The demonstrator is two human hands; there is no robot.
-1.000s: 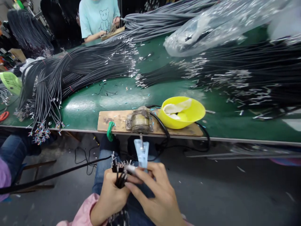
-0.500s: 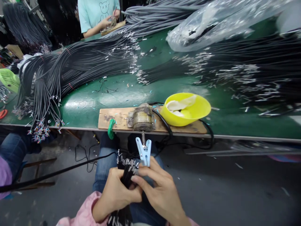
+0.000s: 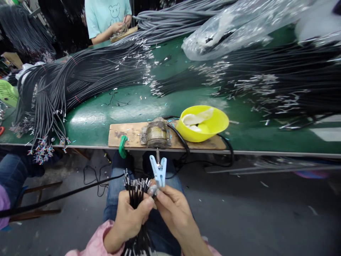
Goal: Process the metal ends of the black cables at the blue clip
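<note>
Many thin black cables made up the bundle [image 3: 135, 195] that the left hand [image 3: 130, 218] gripped above the person's lap, the fist closed around it just below the silvery ends. Its long axis ran nearly straight from six o'clock to twelve: the tips fanned out toward twelve, the leftmost leaning to eleven, while the rest of the length hung past the wrist toward six. At the bundle's four o'clock was the right hand [image 3: 177, 215], its fingers bent together close to the left thumb; a blurred silvery patch showed at the fingertips, and whether they pinched a wire could not be told. Just above them, a pale blue clothespin [image 3: 159, 173] pointed its narrow end to six and its splayed legs to twelve, where the metal shaft [image 3: 157, 153] of a motor [image 3: 157, 134] reached down. The motor sat on a wooden board [image 3: 118, 134], with a yellow bowl [image 3: 197, 135] at its three o'clock.
</note>
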